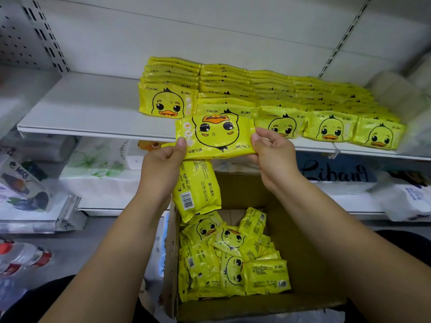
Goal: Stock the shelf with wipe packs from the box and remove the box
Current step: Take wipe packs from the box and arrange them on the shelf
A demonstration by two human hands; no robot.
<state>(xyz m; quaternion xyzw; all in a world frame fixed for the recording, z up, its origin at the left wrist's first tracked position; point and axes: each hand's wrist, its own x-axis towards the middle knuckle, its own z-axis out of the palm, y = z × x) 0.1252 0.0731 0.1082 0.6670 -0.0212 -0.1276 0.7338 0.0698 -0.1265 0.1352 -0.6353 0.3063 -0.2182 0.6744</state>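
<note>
Between my two hands I hold a yellow duck-face wipe pack (215, 138) upside down, just in front of the white shelf (93, 106). My left hand (163, 159) pinches its left end and also grips a second pack (197, 187) hanging below, barcode side out. My right hand (271, 152) pinches the right end. Several rows of matching packs (279, 99) stand on the shelf behind. Below my arms, the open cardboard box (303, 229) holds several loose packs (233, 255).
The shelf's left half (77, 101) is bare white. Lower shelves carry tissue packages (100, 164) and bagged goods (23, 183). Water bottles (21, 257) lie at the lower left. White packages (396, 89) sit at the shelf's right end.
</note>
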